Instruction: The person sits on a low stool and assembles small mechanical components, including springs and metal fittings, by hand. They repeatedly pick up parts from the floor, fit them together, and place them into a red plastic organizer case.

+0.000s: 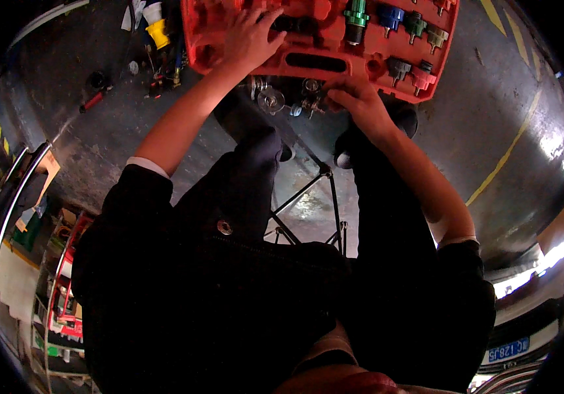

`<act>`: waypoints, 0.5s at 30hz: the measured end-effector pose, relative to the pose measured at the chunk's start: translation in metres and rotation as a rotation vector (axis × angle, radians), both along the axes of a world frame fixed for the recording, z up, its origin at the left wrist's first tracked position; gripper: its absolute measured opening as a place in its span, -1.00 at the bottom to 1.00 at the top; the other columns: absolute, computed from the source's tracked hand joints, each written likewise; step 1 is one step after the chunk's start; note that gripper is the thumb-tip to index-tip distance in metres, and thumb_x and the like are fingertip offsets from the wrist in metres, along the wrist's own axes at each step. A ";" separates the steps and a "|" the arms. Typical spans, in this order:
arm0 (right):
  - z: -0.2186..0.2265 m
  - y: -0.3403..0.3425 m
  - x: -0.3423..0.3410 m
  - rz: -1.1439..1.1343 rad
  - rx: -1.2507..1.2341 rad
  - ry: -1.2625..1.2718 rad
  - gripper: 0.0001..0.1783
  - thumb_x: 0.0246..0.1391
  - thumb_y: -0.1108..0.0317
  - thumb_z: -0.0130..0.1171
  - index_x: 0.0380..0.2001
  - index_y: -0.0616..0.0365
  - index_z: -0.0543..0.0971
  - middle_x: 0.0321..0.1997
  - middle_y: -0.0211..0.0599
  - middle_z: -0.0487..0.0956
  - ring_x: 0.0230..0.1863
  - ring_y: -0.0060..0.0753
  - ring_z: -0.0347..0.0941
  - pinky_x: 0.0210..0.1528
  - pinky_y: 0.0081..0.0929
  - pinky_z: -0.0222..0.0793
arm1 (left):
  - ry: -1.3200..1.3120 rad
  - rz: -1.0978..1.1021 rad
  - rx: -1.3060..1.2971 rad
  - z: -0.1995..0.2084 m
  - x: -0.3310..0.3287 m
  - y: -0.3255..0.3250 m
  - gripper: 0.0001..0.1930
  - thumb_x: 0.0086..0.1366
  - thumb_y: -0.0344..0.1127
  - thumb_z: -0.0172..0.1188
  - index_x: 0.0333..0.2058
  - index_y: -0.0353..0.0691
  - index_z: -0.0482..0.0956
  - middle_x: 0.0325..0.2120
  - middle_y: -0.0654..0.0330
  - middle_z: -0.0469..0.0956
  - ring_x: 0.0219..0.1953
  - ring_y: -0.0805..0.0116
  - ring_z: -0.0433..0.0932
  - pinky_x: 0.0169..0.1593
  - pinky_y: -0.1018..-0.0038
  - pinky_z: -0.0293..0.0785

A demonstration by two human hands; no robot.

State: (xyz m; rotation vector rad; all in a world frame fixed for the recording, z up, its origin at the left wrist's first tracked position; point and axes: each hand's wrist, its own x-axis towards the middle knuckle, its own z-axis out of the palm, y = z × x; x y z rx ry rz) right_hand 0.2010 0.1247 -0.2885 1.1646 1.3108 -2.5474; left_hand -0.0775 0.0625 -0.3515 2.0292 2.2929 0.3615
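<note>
A red moulded tool case (203,39) lies on the floor in front of me, holding coloured threaded adapters. My left hand (252,39) rests over the case's left part, fingers spread, nothing visible in them. Beside the case's near edge, my right hand (355,98) has its fingers bent together next to small metal fittings (311,102); what they pinch is hidden. A clear round gauge-like part (270,100) lies left of these fittings. In the case sit a large green adapter (356,21), a blue adapter (391,18), a grey adapter (398,70) and a pink adapter (422,79).
A yellow-and-white bottle-like object (157,31) and several tools stand left of the case. A red-handled tool (92,100) lies farther left. Thin metal legs (305,192) show between my knees. Left are a chrome rail (22,197) and red shelving (65,276); a vehicle (525,328) is lower right.
</note>
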 end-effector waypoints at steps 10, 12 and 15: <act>0.004 -0.009 0.009 -0.007 0.074 -0.034 -0.76 0.26 0.40 0.12 -0.05 0.28 0.54 -0.27 -0.31 0.61 -0.24 -0.52 0.49 -0.12 -0.53 0.41 | -0.239 0.098 -0.032 0.013 -0.007 -0.042 -0.68 0.21 -0.22 0.25 -0.03 -0.01 0.59 -0.11 0.15 0.56 -0.03 0.03 0.52 0.02 0.15 0.45; -0.005 -0.011 0.014 0.037 0.139 -0.029 -0.76 0.27 0.40 0.11 -0.05 0.29 0.54 -0.26 -0.32 0.61 -0.23 -0.52 0.50 -0.11 -0.54 0.41 | -0.258 0.065 -0.010 0.013 -0.009 -0.056 -0.69 0.20 -0.25 0.26 -0.06 -0.03 0.60 -0.14 0.15 0.56 -0.07 0.02 0.52 -0.01 0.14 0.45; -0.008 -0.012 0.020 0.141 0.319 -0.095 -0.73 0.24 0.38 0.14 -0.05 0.31 0.54 -0.24 -0.28 0.63 -0.21 -0.49 0.54 -0.11 -0.52 0.43 | -0.221 0.030 0.001 0.019 -0.009 -0.077 -0.72 0.18 -0.28 0.26 -0.11 -0.06 0.60 -0.23 0.17 0.57 -0.12 0.02 0.53 -0.04 0.14 0.45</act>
